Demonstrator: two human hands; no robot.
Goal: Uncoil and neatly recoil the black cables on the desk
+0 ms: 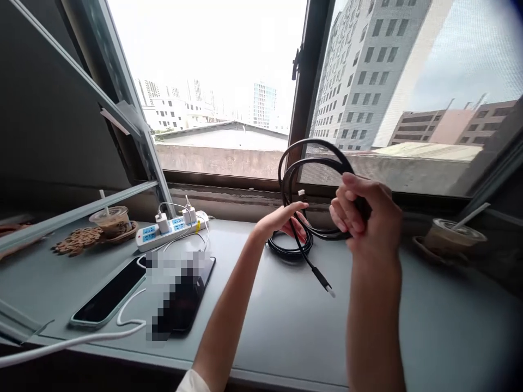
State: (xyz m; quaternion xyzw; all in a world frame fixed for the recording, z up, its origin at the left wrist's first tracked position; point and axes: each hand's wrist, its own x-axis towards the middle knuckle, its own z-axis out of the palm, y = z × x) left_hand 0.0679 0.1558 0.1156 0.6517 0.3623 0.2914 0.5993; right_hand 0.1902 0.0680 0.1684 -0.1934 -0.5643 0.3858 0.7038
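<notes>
A coiled black cable is held up over the grey windowsill desk. My right hand is closed round the right side of the coil. My left hand touches the coil's lower left, fingers curled on the strands. One loose end with a plug hangs down towards the desk. Part of the coil rests on the desk by my left hand.
A white power strip with chargers lies at the back left. Two phones lie at the front left with white leads. An iced drink stands at far left, another cup at right. The window frame stands behind.
</notes>
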